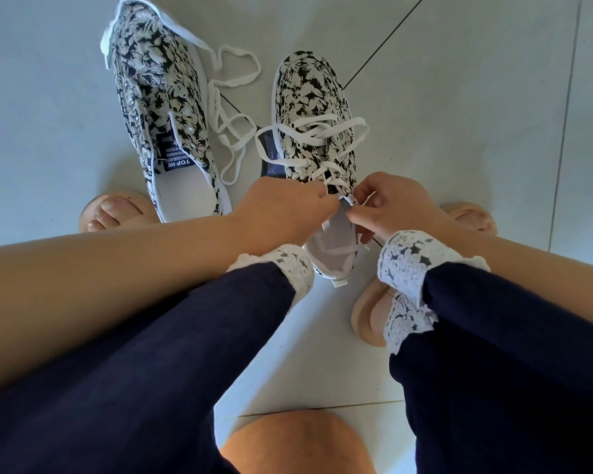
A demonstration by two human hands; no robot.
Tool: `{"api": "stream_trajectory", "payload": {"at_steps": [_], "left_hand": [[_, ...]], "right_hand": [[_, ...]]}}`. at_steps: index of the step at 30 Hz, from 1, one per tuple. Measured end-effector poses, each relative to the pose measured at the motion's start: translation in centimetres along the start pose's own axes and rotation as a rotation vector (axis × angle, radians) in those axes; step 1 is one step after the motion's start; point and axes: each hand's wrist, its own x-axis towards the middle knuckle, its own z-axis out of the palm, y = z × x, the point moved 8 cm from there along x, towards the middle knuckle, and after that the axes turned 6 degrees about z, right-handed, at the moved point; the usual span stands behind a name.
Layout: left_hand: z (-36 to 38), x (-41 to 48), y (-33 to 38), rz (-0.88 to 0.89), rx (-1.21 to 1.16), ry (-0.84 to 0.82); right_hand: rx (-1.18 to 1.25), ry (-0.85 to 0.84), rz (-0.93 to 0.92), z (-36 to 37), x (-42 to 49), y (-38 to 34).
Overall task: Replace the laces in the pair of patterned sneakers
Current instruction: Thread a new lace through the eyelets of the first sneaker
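Our left hand (281, 210) and right hand (387, 206) both pinch the lace (326, 126) at the top eyelets of the right sneaker (314, 94), at 12 o'clock. Loose crossings may slip if we pull unevenly.

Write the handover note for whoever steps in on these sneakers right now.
Left hand and right hand: both pinching the white lace at the top eyelets of the right sneaker.
Right sneaker: on the floor tiles, laced loosely most of the way up.
Left sneaker: unlaced, eyelets bare; a loose lace lies between the shoes.
Left to do: finish the top eyelets, tighten, then lace the left sneaker.
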Motion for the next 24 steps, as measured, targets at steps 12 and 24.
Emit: {"api": "stream_trajectory", "payload": {"at_steps": [12,24], "left_hand": [[1.0,-2.7,-0.6,-0.21,-1.731,-0.013],[0.5,-2.9,-0.8,-0.133,-0.963,-0.252]], "right_hand": [[-0.077,0.157,-0.024,-0.5,0.0,0.0],[-0.105,0.246,-0.145,-1.8,-0.7,-1.4]]}}
